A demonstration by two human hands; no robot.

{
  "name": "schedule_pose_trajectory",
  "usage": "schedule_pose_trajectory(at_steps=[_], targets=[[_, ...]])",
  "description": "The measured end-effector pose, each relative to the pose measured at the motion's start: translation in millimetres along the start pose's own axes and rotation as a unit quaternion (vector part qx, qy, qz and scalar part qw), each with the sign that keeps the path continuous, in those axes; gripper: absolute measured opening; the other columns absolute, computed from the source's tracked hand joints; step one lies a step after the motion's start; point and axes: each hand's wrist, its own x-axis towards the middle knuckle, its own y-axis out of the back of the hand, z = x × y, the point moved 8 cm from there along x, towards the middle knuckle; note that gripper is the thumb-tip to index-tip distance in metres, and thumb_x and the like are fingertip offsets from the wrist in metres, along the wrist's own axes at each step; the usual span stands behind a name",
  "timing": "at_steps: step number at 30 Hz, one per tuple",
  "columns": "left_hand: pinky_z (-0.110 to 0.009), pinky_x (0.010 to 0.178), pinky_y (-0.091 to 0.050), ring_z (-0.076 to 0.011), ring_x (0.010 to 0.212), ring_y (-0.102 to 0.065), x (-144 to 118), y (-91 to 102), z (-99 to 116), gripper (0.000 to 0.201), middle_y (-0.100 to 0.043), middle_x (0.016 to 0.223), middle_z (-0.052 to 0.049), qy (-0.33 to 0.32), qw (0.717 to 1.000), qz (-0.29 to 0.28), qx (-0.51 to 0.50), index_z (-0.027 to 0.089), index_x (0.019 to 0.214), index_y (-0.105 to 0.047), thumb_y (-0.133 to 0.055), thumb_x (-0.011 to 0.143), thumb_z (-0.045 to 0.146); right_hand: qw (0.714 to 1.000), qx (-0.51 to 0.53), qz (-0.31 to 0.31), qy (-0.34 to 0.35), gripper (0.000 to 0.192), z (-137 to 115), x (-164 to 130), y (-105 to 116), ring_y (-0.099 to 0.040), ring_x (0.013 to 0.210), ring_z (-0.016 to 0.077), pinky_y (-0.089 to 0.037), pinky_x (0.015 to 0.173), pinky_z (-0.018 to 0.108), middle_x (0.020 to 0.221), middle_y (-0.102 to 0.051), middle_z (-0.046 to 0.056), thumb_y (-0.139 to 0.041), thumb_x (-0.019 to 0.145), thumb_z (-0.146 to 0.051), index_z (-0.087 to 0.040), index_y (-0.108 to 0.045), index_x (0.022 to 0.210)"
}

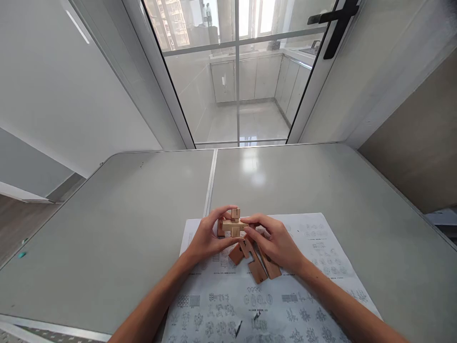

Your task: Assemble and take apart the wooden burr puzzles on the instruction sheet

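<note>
A small wooden puzzle (233, 224) of interlocked notched blocks is held just above the table, between both hands. My left hand (207, 238) grips its left side with thumb and fingers. My right hand (274, 243) pinches its right end. Under the hands, several loose notched wooden pieces (255, 262) lie on a printed instruction sheet (267, 305), partly hidden by my right hand.
The grey folding table (107, 238) has a centre seam (210, 186) running away from me. Beyond its far edge stands a glass door (235, 71) with a black handle (335, 24). A wall closes the right side.
</note>
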Motion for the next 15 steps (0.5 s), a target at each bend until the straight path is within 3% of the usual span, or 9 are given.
schedule_pose_trajectory(at_steps=[5,10,13,15], targets=[[-0.032,0.091,-0.054,-0.0208,0.095,-0.069,0,1.4,-4,0.073,-0.069,0.101,-0.001,0.045,0.998,0.012,-0.033,0.027,0.14,-0.063,-0.094,0.077,0.048,1.0,-0.004,0.004,-0.018,0.025,2,0,0,-0.073,0.088,0.0225,-0.059,0.072,0.035,0.108,-0.079,0.005,-0.06,0.105,-0.04,-0.028,-0.074,0.122],[-0.036,0.103,-0.052,-0.0235,0.109,-0.07,0,18.9,-23,0.073,-0.069,0.105,-0.002,0.118,0.979,0.126,-0.113,0.027,0.141,-0.061,-0.092,0.078,0.045,0.999,-0.006,0.037,-0.015,0.026,3,1,4,-0.073,0.094,0.0233,-0.059,0.086,0.038,0.108,-0.078,0.005,-0.06,0.106,-0.041,-0.027,-0.068,0.126],[-0.036,0.098,-0.056,-0.0235,0.106,-0.072,-1,25.5,-34,0.072,-0.069,0.106,-0.004,0.164,0.955,0.177,-0.172,0.023,0.141,-0.059,-0.089,0.08,0.046,0.998,-0.026,0.049,-0.013,0.021,5,2,6,-0.073,0.096,0.0241,-0.058,0.088,0.039,0.104,-0.078,0.006,-0.058,0.106,-0.04,-0.025,-0.068,0.117],[-0.035,0.094,-0.059,-0.0225,0.103,-0.073,0,25.0,-37,0.07,-0.068,0.107,-0.004,0.183,0.945,0.182,-0.198,0.021,0.141,-0.059,-0.087,0.082,0.046,0.998,-0.041,0.052,-0.012,0.019,6,2,5,-0.072,0.093,0.0241,-0.057,0.086,0.039,0.101,-0.077,0.006,-0.059,0.106,-0.039,-0.024,-0.069,0.114]])
